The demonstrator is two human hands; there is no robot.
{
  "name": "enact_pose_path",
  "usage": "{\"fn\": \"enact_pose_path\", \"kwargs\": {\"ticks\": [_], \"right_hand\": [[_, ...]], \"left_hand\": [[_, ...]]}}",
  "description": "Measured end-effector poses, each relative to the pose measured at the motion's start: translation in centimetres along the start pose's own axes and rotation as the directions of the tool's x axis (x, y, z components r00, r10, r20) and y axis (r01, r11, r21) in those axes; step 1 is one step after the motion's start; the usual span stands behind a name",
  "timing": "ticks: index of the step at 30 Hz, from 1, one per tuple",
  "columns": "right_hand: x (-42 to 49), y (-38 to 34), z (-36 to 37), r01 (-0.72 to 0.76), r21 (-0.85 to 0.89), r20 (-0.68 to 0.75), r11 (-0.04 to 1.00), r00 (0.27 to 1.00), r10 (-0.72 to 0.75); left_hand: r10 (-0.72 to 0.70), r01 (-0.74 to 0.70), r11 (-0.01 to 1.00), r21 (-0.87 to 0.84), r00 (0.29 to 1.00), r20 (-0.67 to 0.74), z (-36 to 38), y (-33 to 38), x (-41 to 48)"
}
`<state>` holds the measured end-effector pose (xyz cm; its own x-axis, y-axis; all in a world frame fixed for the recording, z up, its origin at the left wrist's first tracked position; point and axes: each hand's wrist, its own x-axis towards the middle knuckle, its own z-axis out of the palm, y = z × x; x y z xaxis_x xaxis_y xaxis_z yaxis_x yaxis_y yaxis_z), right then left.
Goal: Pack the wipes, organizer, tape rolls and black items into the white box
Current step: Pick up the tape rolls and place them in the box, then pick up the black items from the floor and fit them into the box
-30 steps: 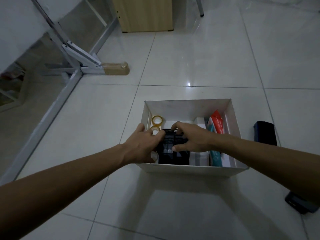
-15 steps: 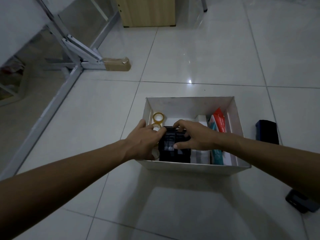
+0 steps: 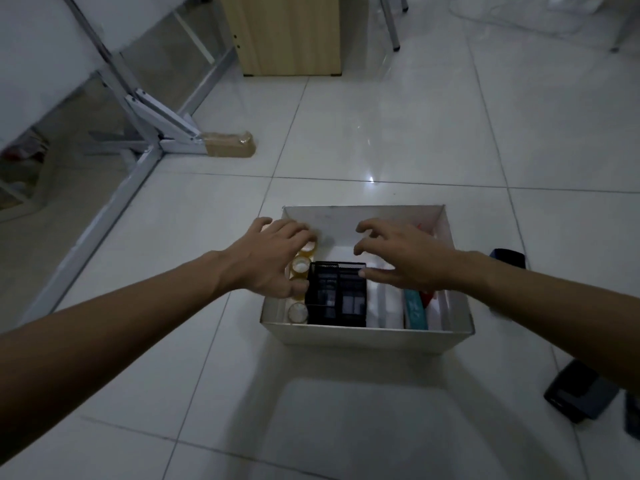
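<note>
The white box (image 3: 367, 336) sits on the tiled floor. Inside it a black mesh organizer (image 3: 336, 294) stands upright, with several clear tape rolls (image 3: 300, 265) lined along the left wall. White packs (image 3: 383, 306) and a teal and red wipes pack (image 3: 415, 308) stand to the organizer's right. My left hand (image 3: 273, 256) hovers over the tape rolls with fingers spread and empty. Above the white packs, my right hand (image 3: 401, 259) is also spread and empty, its thumb by the organizer's top edge.
A black item (image 3: 509, 258) lies on the floor right of the box, partly hidden by my right arm. Another black item (image 3: 580, 391) lies at the near right. A metal frame (image 3: 149, 112), a taped brown block (image 3: 228, 144) and a wooden cabinet (image 3: 287, 32) stand beyond.
Both hands have let go of the black organizer and lifted off it with fingers spread. The organizer now stands on its own inside the box.
</note>
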<state>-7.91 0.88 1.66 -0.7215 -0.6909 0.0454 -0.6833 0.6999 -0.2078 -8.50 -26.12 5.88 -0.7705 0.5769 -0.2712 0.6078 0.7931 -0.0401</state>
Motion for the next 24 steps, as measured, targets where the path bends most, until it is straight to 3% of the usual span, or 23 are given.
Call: {"fn": "enact_pose_path", "kwargs": {"ticks": [6, 12, 16, 20, 22, 24], "right_hand": [[-5.5, 3.4, -3.5, -0.19, -0.038, -0.174, 0.981, 0.968, 0.18], [-13.8, 7.0, -2.8, -0.442, 0.089, -0.352, 0.893, 0.824, 0.443], [-19.8, 8.4, -0.9, -0.576, 0.1, -0.277, 0.811, 0.767, 0.579], [-25.3, 8.9, 1.3, -0.744, 0.047, -0.088, 0.667, 0.662, 0.745], [-27.6, 9.0, 2.3, -0.83, -0.011, 0.046, 0.558, 0.557, 0.83], [-29.6, 9.2, 3.1, -0.921, -0.051, 0.149, 0.387, 0.376, 0.915]], "left_hand": [[0.152, -0.153, 0.988, -0.012, 0.987, -0.047, -2.1, 6.4, 3.4], [0.349, -0.359, 0.932, -0.051, 0.926, -0.141, -2.3, 14.4, 7.6], [0.472, -0.478, 0.878, 0.022, 0.859, -0.197, -1.3, 19.9, 9.6], [0.525, -0.521, 0.851, 0.068, 0.844, -0.106, -0.4, 24.4, 11.5], [0.535, -0.531, 0.844, 0.068, 0.843, -0.061, 0.1, 25.9, 12.5], [0.52, -0.519, 0.853, 0.062, 0.854, -0.001, 0.3, 26.9, 13.7]]}}
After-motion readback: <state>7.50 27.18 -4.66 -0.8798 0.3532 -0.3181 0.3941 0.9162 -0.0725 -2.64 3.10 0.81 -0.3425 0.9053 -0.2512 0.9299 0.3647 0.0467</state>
